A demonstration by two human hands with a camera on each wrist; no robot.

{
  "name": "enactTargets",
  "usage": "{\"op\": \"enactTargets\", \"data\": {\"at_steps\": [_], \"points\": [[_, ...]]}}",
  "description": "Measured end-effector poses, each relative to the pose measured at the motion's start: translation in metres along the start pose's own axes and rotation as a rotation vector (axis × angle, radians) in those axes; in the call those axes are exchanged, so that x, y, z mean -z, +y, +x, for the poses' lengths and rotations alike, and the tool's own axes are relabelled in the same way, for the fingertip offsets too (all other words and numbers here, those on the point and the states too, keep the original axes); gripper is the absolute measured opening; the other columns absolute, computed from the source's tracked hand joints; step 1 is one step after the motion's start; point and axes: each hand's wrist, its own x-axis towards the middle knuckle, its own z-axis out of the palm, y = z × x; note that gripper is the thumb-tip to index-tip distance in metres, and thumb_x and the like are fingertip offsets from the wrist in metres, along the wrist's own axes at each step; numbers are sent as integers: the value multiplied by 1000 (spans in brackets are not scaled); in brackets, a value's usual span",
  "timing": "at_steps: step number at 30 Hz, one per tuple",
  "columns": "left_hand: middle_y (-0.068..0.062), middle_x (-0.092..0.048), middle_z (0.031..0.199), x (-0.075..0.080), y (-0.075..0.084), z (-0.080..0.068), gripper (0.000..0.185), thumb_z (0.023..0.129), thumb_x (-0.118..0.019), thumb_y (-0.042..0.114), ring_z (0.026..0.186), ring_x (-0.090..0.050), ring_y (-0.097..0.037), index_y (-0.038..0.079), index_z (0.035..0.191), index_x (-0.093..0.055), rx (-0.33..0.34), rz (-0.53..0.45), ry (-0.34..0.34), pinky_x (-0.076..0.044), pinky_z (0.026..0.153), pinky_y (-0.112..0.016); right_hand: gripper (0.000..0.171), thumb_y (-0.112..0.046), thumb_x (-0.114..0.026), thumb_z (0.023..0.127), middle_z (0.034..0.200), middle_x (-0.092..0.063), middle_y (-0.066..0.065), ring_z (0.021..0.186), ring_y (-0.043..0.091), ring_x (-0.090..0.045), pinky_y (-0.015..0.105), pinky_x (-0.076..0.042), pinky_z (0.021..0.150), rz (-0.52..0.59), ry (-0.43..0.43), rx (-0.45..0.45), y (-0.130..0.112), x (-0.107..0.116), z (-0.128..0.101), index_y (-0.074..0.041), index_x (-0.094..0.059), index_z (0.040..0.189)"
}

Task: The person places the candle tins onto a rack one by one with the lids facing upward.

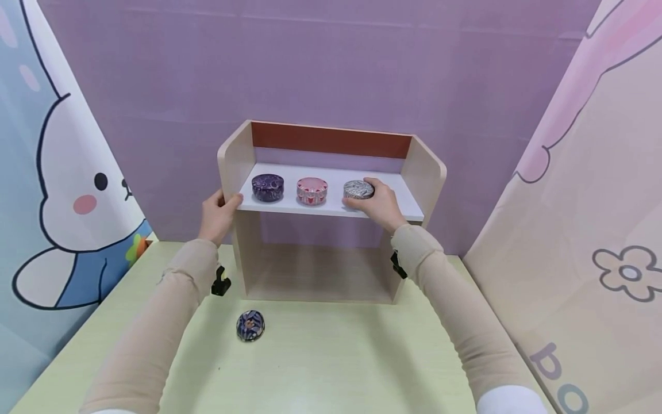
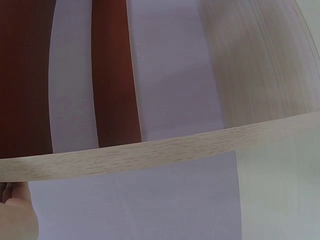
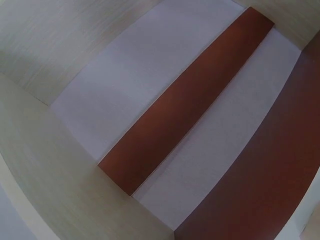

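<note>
My right hand (image 1: 383, 204) grips a round tin with a silver-and-black pattern (image 1: 357, 188), thumb at its front and fingers round its far right side. This tin is at the right part of the white upper board of a small wooden shelf (image 1: 434, 172). My left hand (image 1: 217, 217) holds the front edge of the shelf's left side panel (image 1: 234, 155), with the thumb at the board's corner. The left wrist view shows part of that hand (image 2: 17, 215) below the panel edge. To the left on the board stand a pink tin (image 1: 312, 191) and a dark purple tin (image 1: 268, 188).
A round tin with a dark blue pattern (image 1: 250, 326) lies on the pale table (image 1: 320, 356) in front of the shelf's left side. Reddish-brown strips (image 3: 185, 105) cross the back of the shelf. A purple backdrop (image 1: 331, 69) and printed side curtains (image 1: 569, 230) surround the table.
</note>
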Motion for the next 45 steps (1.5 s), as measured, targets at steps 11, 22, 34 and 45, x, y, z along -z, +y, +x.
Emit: {"op": "enactTargets", "data": {"at_steps": [11,22,34,45], "points": [[-15,-52,123,0,-1,0,53,90,-50,37,104,-46,-18,10,136,-44,2,-6,-4,-38,92,-31,87,-46,-74,71,134,-47,14,116,25,-47,38,-37,100,-49,-32,5,-1,0,0,-8,-36,140],[-16,-53,124,1,-2,1,53,90,-50,37,104,-47,-17,10,135,-45,-5,0,1,-38,91,-30,88,-46,-73,71,134,-46,14,116,25,-46,38,-37,100,-51,-48,-5,-3,1,0,-8,-35,140],[-15,-53,124,0,-2,2,52,90,-51,37,104,-48,-18,9,134,-46,-13,7,8,-39,91,-31,89,-47,-73,71,136,-44,14,117,24,-46,38,-38,99,-46,-50,-3,-2,2,-1,-8,-33,141],[-15,-53,120,-1,-3,1,51,90,-50,37,99,-48,-15,8,132,-48,-28,3,5,-39,85,-27,94,-46,-73,72,138,-41,16,118,26,-45,39,-36,101,-46,-78,-12,-4,3,-3,-8,-26,144]]}}
